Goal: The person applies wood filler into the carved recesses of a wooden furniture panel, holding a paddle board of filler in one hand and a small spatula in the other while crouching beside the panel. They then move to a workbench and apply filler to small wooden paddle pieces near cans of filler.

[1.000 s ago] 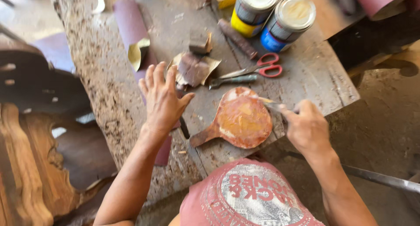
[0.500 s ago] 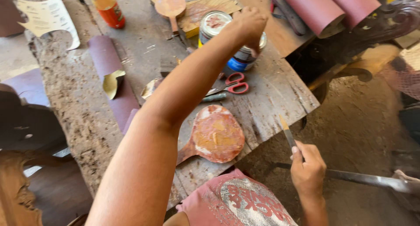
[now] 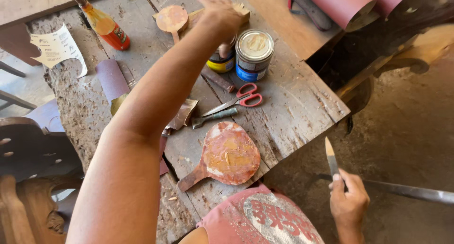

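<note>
Moved: left hand (image 3: 218,14) has reached farther, onto the yellow-and-blue tin (image 3: 221,59).
Left grip: fingers curled on its top, maybe holding.
Right hand (image 3: 349,200): closed tight around a thin flat knife (image 3: 331,156), off the table.
Paddle (image 3: 227,155): round, wooden, smeared, on rough table (image 3: 302,107).

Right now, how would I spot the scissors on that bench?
Start at the worn wooden bench. Just in front of the two tins, near its right edge, lie the scissors, flat and closed. Their red handles set them apart from the dull grey tool beside them.
</note>
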